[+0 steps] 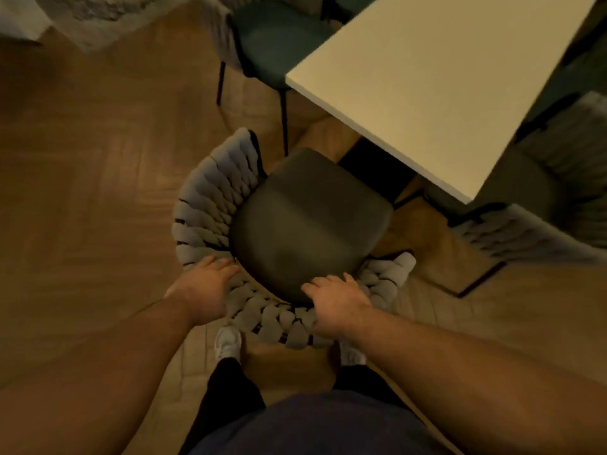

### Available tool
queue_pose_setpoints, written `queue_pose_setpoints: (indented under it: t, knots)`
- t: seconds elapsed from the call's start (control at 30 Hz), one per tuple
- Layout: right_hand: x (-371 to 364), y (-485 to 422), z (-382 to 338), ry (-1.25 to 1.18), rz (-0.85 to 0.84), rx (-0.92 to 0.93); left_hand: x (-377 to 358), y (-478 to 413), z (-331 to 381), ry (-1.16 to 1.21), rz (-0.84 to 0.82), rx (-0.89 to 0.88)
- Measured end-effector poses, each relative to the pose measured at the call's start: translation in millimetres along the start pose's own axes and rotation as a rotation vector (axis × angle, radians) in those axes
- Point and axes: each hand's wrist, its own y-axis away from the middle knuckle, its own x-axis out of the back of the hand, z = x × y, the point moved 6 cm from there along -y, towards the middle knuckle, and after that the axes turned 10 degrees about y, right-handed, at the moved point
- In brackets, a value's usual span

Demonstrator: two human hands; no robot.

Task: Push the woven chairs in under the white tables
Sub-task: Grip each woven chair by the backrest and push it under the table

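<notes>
A woven chair [210,198] with a grey braided backrest and a dark seat cushion stands right below me. Its seat front points toward the white table [433,90] at the upper right, and only that front edge reaches the table's rim. My left hand [205,282] grips the left part of the curved backrest, fingers curled over its top. My right hand [338,298] grips the backrest's right part the same way. Both forearms stretch down from the frame's lower corners.
A second woven chair [512,231] sits at the table's right corner, and a third with a dark green seat [276,41] stands at the table's far side. The floor is wooden parquet [92,165]. My white shoes [227,343] are just behind the chair.
</notes>
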Motion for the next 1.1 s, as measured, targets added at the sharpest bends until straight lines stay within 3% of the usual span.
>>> queue_pose_setpoints:
  t: [0.17,0.37,0.53,0.77,0.9,1.1]
  knots:
    - [-15.7,-13.1,-48.0,-0.218,-0.039,-0.151,15.6,-28.2,-40.6,-0.22,-0.139,-0.143]
    - [-41.6,-37.3,-93.0,-0.388,-0.101,-0.231,15.4,-66.5,-70.0,-0.527,-0.267,-0.196]
    - [-65.7,-48.1,-95.7,-0.351,-0.14,-0.252,-0.2,-80.7,-73.4,-0.678,-0.331,-0.207]
    - [-67.0,-54.4,-81.9,-0.236,-0.143,-0.276,7.4,-85.5,-64.4,-0.759,-0.326,-0.315]
    - [-61.1,-56.1,-42.5,-0.224,-0.117,-0.422,18.9,-100.4,-37.4,-0.731,-0.265,-0.397]
    - [-42.3,-66.8,-4.5,-0.196,-0.146,-0.516,44.5,-129.4,-15.0,-0.656,-0.218,-0.38]
